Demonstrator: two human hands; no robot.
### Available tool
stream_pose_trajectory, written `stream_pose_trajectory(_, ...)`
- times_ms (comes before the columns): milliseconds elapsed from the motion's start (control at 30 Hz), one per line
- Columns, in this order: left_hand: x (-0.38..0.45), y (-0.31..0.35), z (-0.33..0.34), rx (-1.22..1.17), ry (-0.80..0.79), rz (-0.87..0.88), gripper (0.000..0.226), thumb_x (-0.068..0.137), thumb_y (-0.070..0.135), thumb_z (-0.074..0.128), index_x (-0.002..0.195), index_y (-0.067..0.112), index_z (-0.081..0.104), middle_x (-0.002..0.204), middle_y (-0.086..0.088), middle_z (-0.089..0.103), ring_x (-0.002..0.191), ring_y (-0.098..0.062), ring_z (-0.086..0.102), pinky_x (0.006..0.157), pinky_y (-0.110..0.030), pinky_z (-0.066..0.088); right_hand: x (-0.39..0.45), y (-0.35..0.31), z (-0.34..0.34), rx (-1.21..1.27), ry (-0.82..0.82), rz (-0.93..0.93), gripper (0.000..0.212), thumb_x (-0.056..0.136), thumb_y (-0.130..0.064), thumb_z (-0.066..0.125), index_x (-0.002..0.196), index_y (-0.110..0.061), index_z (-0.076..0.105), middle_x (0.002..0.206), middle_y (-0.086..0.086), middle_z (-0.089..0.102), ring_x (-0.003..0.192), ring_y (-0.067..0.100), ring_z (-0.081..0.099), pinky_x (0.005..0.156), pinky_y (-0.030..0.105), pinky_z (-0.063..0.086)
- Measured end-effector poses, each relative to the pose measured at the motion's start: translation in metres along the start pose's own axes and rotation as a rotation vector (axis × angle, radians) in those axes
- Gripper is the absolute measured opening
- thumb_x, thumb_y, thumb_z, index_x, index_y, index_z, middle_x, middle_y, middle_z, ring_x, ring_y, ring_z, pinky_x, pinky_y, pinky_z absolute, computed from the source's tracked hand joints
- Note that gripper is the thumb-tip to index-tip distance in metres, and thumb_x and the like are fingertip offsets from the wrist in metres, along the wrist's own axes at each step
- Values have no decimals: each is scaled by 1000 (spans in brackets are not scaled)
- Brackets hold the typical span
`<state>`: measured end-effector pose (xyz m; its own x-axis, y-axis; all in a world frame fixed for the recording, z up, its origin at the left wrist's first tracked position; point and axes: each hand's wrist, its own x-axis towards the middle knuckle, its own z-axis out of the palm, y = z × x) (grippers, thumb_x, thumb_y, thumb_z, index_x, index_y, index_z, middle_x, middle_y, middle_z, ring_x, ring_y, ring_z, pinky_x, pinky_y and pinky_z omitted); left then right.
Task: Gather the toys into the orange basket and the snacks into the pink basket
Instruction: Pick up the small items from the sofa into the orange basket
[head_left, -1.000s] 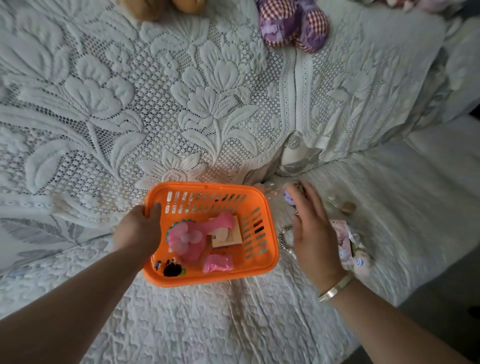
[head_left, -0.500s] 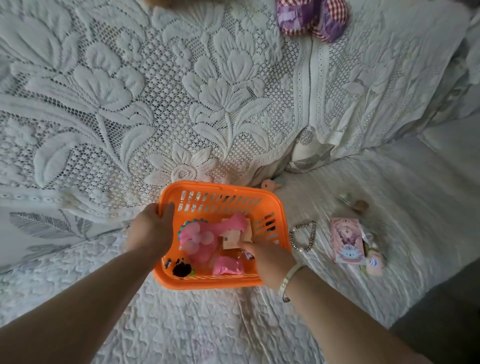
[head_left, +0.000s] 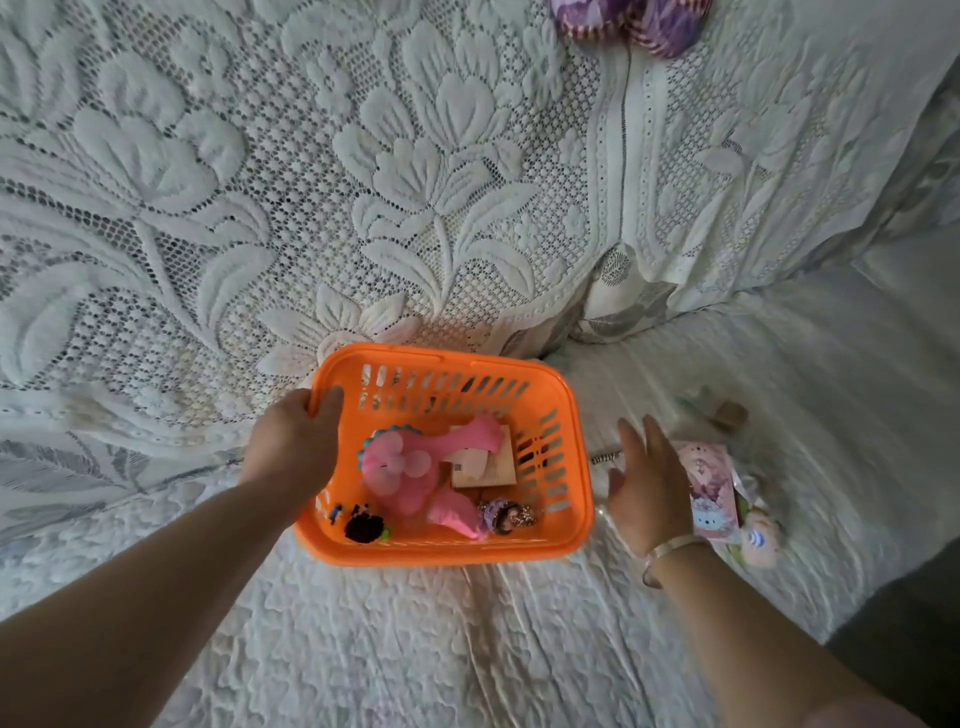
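Note:
The orange basket (head_left: 566, 415) rests on the white quilted seat. My left hand (head_left: 298, 441) grips its left rim. Inside lie a pink hand fan (head_left: 400, 462), a small card box (head_left: 488, 462), a pink toy (head_left: 457, 514), a small purple doll (head_left: 506, 514) and a black toy (head_left: 363, 527). My right hand (head_left: 652, 483) hovers open just right of the basket, fingers spread, holding nothing. It partly covers a beaded bracelet (head_left: 605, 457). A pink card packet (head_left: 714, 491) and a small plush (head_left: 758, 540) lie to its right.
A white lace cover (head_left: 363, 182) drapes the sofa back behind the basket. A purple checked plush (head_left: 634, 21) sits at the top edge. A small brown item (head_left: 730, 413) lies far right on the seat. The seat's front edge drops off at the lower right.
My right hand dropped the small purple doll into the basket, then drew out and moved right to hover over the bracelet. My left hand kept hold of the rim.

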<state>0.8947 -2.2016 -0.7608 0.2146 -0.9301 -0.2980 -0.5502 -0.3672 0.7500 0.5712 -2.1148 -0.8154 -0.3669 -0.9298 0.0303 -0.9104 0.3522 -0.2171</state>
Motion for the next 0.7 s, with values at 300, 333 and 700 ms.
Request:
stream_pose_trajectory(300,21,-8,6,-76,-2,-37,42,90,49,55,79,11,66,74,-17,71,69,-37,69,76,-57,59,23,26,59,-77,-478,134,93,85,-59,55,145,-45,-15,151,8,-36,142,44,-10,116,50,13)
stream_pose_trajectory(333,23,-10,6,-103,-2,-39,39,94,45,56,79,11,65,76,-18,71,66,-35,67,77,-56,59,26,27,62,-84,-486,135,92,85,-58,54,145,-45,-14,150,10,-36,142,45,-11,116,50,11)
stream_pose_trajectory(700,20,-13,2,-106,-15,-36,37,96,42,54,83,11,67,77,-14,73,66,-33,67,76,-52,59,6,48,90,-163,-147,-41,18,89,-18,49,103,-25,58,106,3,59,98,29,58,80,40,44)
